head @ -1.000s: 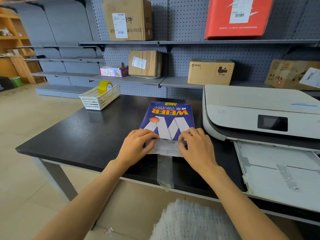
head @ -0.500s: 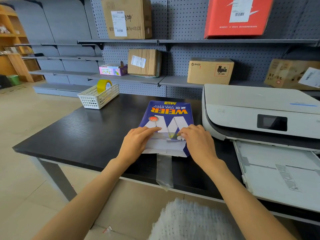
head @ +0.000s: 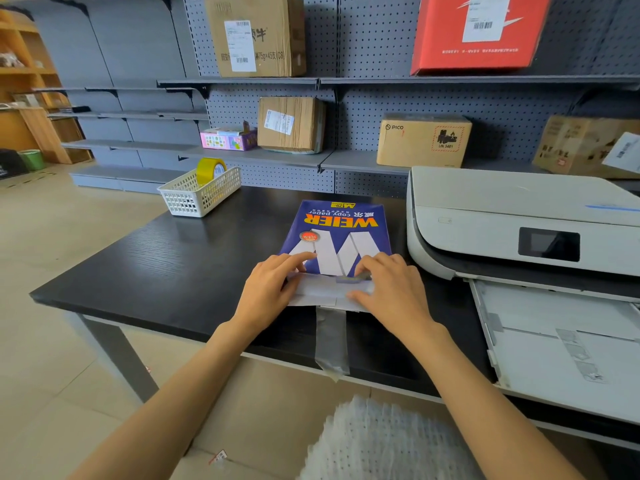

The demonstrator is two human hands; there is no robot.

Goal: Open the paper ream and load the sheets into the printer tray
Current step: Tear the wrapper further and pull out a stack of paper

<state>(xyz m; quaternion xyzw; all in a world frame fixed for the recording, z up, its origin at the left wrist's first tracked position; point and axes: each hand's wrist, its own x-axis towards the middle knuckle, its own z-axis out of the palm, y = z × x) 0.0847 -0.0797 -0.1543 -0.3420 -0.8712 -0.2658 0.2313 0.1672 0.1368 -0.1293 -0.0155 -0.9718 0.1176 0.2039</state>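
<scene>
A blue ream of copy paper [head: 341, 220] lies flat on the black table [head: 156, 271], just left of the white printer [head: 502, 216]. Its near end flap [head: 318, 289] is folded back onto the top and shows its white inside. My left hand [head: 268, 292] rests on the flap's left side with fingers stretched out. My right hand [head: 391, 292] pinches the flap's right side between curled fingers and thumb. A strip of clear tape [head: 330, 344] hangs from the flap over the table's front edge. The printer tray [head: 554, 341] sticks out towards me at the right.
A white basket [head: 194, 199] holding a yellow tape roll [head: 209, 168] stands at the table's far left corner. Grey pegboard shelves [head: 346, 161] behind the table carry several cardboard boxes and a red box [head: 478, 32].
The end flap has been lifted off the ream's near end and turned back onto its top. Both hands moved a little away from me with it.
</scene>
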